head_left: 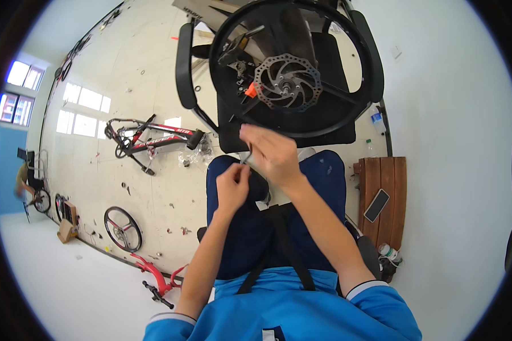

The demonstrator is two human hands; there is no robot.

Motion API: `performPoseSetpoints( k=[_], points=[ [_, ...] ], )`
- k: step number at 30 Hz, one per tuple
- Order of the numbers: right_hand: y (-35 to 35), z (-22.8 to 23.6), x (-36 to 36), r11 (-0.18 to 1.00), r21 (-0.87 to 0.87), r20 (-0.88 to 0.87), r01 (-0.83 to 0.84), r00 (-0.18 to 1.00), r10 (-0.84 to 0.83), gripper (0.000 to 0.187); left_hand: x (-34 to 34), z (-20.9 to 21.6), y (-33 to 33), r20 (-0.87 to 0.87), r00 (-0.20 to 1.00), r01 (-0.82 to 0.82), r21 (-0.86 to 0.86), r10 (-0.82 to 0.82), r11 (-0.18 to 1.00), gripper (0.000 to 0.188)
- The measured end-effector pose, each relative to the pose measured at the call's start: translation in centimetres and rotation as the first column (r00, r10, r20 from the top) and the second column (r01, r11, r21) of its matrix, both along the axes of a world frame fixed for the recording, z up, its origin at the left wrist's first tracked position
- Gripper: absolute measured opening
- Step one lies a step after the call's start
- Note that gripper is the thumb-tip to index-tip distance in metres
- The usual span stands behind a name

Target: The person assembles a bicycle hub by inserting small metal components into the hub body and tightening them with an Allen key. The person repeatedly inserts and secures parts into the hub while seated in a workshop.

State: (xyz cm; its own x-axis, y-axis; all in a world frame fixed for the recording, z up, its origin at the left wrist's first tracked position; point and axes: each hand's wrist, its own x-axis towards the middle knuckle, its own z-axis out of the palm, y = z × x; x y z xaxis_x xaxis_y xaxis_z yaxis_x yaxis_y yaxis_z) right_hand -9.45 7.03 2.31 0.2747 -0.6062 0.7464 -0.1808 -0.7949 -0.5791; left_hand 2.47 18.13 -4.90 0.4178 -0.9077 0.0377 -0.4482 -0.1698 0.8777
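Observation:
Above my lap, my left hand is closed in a pinch on a thin dark rod-like piece, too small to identify. Its upper end reaches the fingers of my right hand. That hand is slightly blurred, its fingers pressed together, and what they grip is hidden. Just beyond my hands, a black bicycle wheel lies on the seat of a black office chair. A silver brake disc sits at the wheel's hub. Beside the disc is a small orange piece, among dark metal parts.
A black-and-red bicycle frame lies on the floor to the left. Nearer are another wheel and a red frame part. On the right, a wooden bench holds a phone. A person is far left.

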Motion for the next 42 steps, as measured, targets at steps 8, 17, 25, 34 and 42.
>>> performPoseSetpoints(
  k=[8,17,25,34,42],
  points=[
    [2.6,-7.4,-6.8,0.625,0.752,0.1,0.209,0.901,-0.422,0.011,-1.1,-0.9,-9.5,0.379,0.883,0.33,-0.083,-0.277,0.94,0.007],
    [-0.6,-7.6,-5.5,0.519,0.855,0.152,0.015,0.948,-0.279,0.011,-4.9,-5.6,-20.9,0.44,0.616,0.152,0.747,-0.653,0.647,0.039],
    [-3.4,-7.4,-4.4,0.468,0.881,0.227,-0.066,0.928,-0.296,0.011,-2.0,-7.8,-21.9,0.303,0.683,0.225,0.778,-0.664,0.587,0.048],
    [-1.6,-6.6,-4.7,0.349,0.912,0.277,-0.215,0.951,-0.137,0.013,-1.7,-7.3,-20.6,0.143,0.751,0.523,0.468,-0.645,0.712,0.019],
    [-1.8,-6.3,-4.4,0.297,0.933,0.224,-0.203,0.974,-0.038,0.014,-2.7,-6.2,-20.8,-0.09,0.82,0.52,0.531,-0.566,0.669,0.025]
  ],
)
